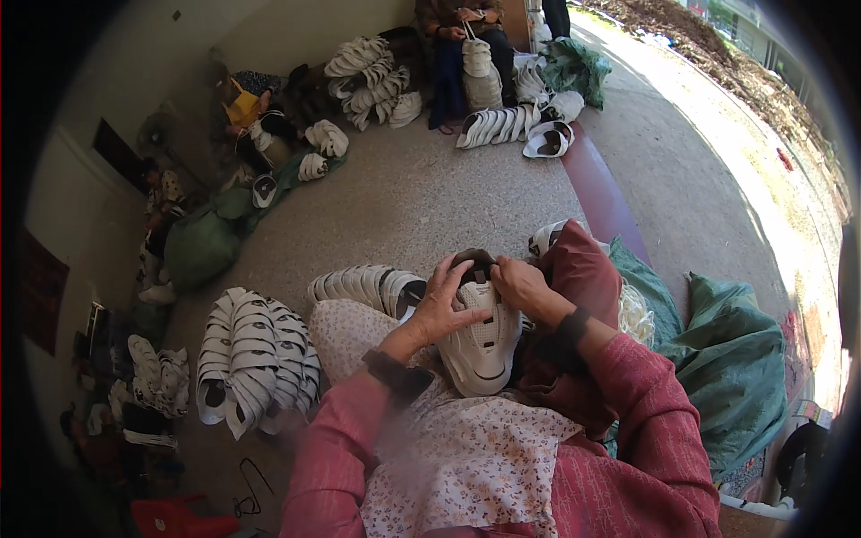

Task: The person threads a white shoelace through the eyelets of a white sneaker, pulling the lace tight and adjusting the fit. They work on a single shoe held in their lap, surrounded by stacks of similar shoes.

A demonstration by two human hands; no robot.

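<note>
A cream shoe upper point(480, 360) with a perforated tongue and a dark brown collar lining rests over my lap, its toe toward me. My left hand point(443, 303) wraps its left side, fingers at the collar and thumb across the tongue area. On the other side, my right hand point(525, 285) has its fingers bent and pressed together at the collar edge. Whether a lace or something small is between those fingers is hidden. A dark band circles each wrist. Beneath the upper lies a flowered apron point(466, 448).
Nested stacks of white shoe uppers point(256, 359) stand left of my knees, with another row point(363, 285) just ahead. Green sacks point(731, 359) lie at my right. A red plastic stool point(179, 518) is lower left. Several people sit farther off among more uppers point(498, 125).
</note>
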